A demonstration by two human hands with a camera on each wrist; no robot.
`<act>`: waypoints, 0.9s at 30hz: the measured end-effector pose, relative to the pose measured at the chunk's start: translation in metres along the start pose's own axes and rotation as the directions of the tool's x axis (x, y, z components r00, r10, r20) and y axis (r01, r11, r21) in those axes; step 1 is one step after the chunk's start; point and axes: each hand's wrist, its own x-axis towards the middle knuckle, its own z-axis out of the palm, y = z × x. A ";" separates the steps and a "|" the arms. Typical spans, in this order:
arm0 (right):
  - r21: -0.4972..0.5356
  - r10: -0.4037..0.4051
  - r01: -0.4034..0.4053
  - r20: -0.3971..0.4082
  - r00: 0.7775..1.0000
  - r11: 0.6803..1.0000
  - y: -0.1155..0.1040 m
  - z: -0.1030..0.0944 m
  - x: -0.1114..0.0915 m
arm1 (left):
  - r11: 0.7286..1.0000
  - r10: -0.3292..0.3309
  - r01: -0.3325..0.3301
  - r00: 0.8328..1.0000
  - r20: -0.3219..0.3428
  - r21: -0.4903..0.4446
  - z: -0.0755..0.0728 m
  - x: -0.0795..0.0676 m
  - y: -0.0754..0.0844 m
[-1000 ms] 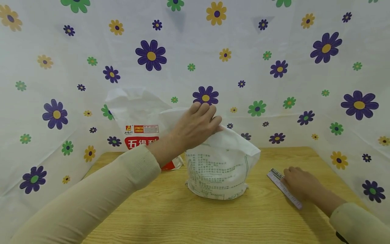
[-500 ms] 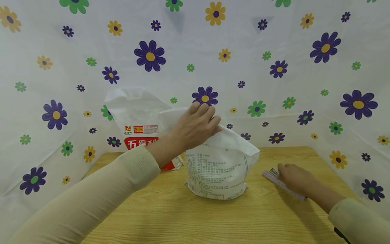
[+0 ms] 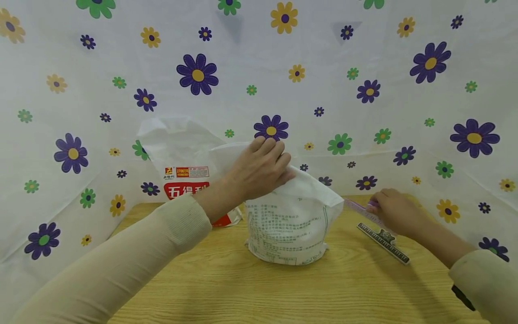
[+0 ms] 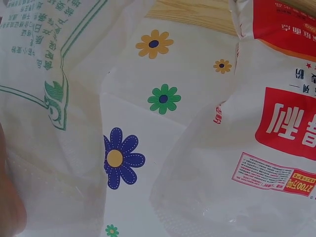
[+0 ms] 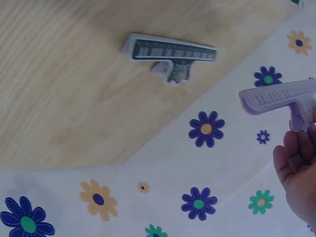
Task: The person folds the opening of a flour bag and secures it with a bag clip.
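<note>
In the head view my left hand (image 3: 261, 168) grips the folded top of a white flour bag (image 3: 287, 225) with green print, which stands upright on the table. The left wrist view shows this bag's side (image 4: 49, 138) and only an edge of my hand. My right hand (image 3: 398, 211) pinches a purple bag clip (image 3: 366, 212) by its tabs, raised to the right of the bag. The right wrist view shows the clip (image 5: 276, 96) between thumb and fingers. Below it a black-and-silver bag clip (image 3: 382, 243) lies on the table.
Behind and to the left stands another white flour bag (image 3: 178, 144) with red labels, partly hidden by my left arm. The wooden table (image 3: 226, 288) ends at a white sheet (image 3: 323, 67) with printed flowers, which closes in the back and sides.
My right hand has lifted the purple clip off the table and moved it away toward the back, leaving the black-and-silver clip lying there. The left hand keeps its hold on the flour bag.
</note>
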 end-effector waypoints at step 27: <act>0.262 -0.127 0.185 -0.225 0.966 0.947 -0.032 -0.061 0.012 | 1.000 -0.001 0.001 1.000 -0.020 0.014 -0.001 -0.001 0.002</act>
